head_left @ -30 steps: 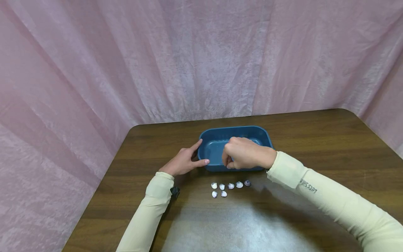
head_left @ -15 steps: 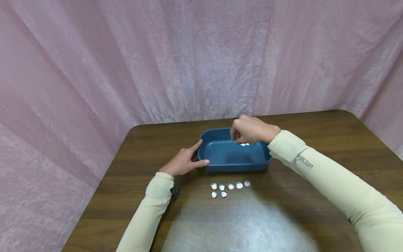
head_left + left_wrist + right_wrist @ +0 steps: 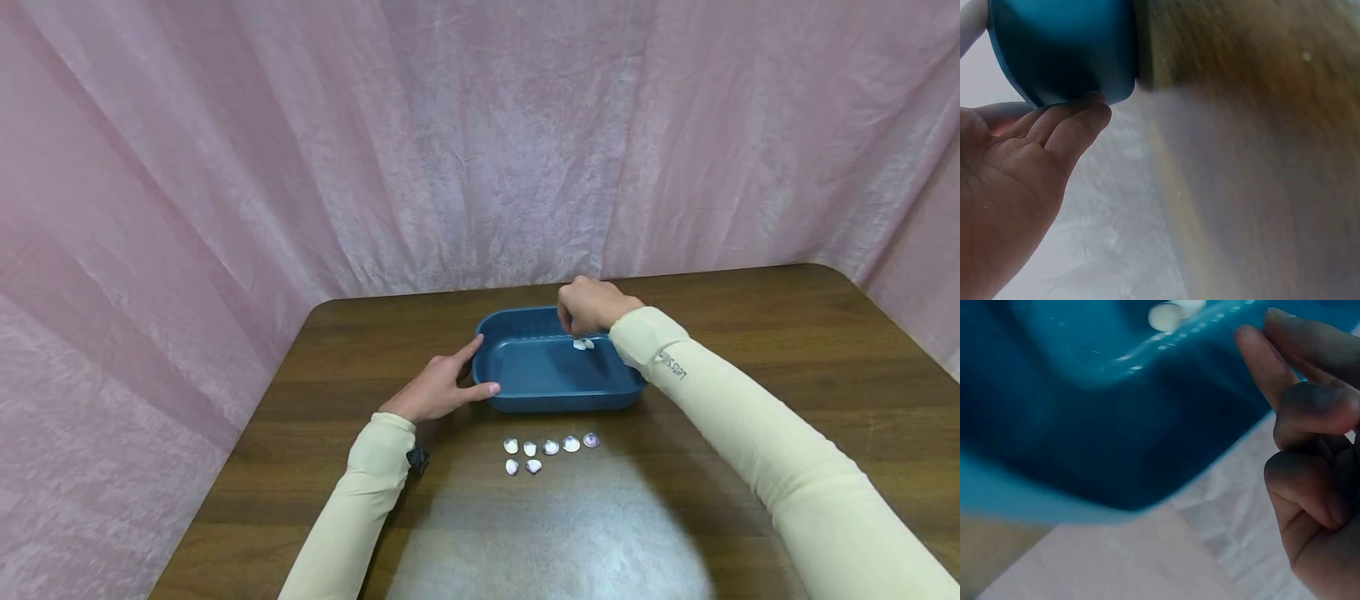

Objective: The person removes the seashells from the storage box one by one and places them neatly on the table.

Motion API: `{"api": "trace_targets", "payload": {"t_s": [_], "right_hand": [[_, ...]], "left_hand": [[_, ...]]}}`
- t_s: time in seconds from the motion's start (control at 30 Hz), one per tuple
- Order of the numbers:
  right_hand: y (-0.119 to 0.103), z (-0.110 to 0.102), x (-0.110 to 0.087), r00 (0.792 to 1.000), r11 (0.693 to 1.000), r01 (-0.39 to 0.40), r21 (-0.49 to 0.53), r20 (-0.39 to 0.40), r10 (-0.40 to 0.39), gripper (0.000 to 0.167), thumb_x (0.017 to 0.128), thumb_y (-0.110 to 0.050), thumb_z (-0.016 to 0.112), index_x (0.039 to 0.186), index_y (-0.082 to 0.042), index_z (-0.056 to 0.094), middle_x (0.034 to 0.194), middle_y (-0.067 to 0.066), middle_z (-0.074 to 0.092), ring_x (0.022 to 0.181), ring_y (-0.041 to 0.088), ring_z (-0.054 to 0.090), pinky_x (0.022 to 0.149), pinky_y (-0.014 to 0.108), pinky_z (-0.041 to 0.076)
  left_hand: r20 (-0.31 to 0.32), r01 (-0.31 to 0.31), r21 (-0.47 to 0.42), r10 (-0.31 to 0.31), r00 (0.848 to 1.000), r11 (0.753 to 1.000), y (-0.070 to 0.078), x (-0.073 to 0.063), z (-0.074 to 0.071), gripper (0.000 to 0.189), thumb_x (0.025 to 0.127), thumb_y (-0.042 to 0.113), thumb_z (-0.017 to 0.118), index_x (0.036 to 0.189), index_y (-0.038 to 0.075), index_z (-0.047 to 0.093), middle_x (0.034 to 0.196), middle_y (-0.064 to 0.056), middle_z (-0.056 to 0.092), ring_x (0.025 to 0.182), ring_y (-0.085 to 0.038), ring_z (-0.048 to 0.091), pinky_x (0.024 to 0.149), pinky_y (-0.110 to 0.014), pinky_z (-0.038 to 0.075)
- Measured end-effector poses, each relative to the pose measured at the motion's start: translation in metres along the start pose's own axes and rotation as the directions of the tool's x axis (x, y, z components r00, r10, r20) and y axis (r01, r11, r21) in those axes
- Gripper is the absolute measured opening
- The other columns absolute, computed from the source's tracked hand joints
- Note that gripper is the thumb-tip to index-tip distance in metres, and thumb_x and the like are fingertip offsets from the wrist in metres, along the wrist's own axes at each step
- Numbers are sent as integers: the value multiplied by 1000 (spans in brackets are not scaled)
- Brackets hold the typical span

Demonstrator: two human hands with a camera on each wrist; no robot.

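Observation:
A blue tray (image 3: pixel 558 404) stands on the wooden table. My left hand (image 3: pixel 438 387) rests at its left end, thumb near the front rim and forefinger at the side; in the left wrist view this hand's fingers (image 3: pixel 1079 128) touch the tray wall. My right hand (image 3: pixel 592 304) is over the tray's far side, close to a couple of pale shells (image 3: pixel 582 343) lying inside. The right wrist view has its forefinger and thumb extended and the other fingers curled, with nothing visible between the tips. In front of the tray lie several small shells (image 3: pixel 551 447) in two rows.
The wooden table (image 3: pixel 750 350) extends to both sides of the tray. Behind it hangs a pink curtain (image 3: pixel 480 150). A small black object (image 3: pixel 417 459) sits against the left wrist.
My right hand has moved from the tray's front part to its far side, and its forearm has swung left. The left hand stays at the tray. The shells on the table keep their places.

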State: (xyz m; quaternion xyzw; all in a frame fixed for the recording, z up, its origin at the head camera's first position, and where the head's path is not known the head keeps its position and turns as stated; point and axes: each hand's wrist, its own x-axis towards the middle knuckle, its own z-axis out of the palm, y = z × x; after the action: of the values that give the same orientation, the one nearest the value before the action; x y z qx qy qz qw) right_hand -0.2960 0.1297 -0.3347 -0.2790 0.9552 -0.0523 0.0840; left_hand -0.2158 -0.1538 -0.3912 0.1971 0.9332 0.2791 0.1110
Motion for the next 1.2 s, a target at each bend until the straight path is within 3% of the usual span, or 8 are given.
{"api": "trace_targets", "payload": {"t_s": [0.27,0.5,0.57,0.73,1.2], "right_hand": [[-1,12,16,995,993,-66,-96,69,72,30,83,3,61,59,-15,65,58,-3,55,54,13,44,45,27,35],[-5,20,26,987,974,-123,-188,84,141,16,84,-1,72,73,-12,72,76,3,67,63,16,52,52,31,48],[-6,22,27,988,971,-120,-207,74,137,10,82,-1,76,80,-11,74,80,5,69,66,17,55,56,33,52],[-9,27,25,991,965,-89,-246,77,111,13,83,-1,78,94,-7,76,83,8,70,70,19,62,60,35,56],[-10,32,26,992,967,-75,-242,79,97,7,90,-2,69,86,-8,72,75,5,63,64,16,52,54,31,44]], "left_hand": [[0,3,0,-3,1000,1000,-1,-1,0,97,89,60,67,162,19,17,163,-12,34,149,-28,38,119,-48,39],[8,4,-10,-4,1000,1000,-1,-1,0,98,89,62,66,163,21,17,164,-12,32,151,-29,36,119,-49,38],[6,5,-12,-5,1000,1000,-1,-1,0,97,89,61,67,163,21,17,164,-12,32,150,-29,36,119,-49,38],[2,2,-8,-2,1000,1000,-1,0,0,97,90,61,66,163,20,17,164,-12,32,150,-29,36,119,-49,38],[3,-3,-9,3,1000,1000,-1,0,0,97,90,61,66,163,19,17,164,-12,32,150,-29,37,119,-49,38]]}}
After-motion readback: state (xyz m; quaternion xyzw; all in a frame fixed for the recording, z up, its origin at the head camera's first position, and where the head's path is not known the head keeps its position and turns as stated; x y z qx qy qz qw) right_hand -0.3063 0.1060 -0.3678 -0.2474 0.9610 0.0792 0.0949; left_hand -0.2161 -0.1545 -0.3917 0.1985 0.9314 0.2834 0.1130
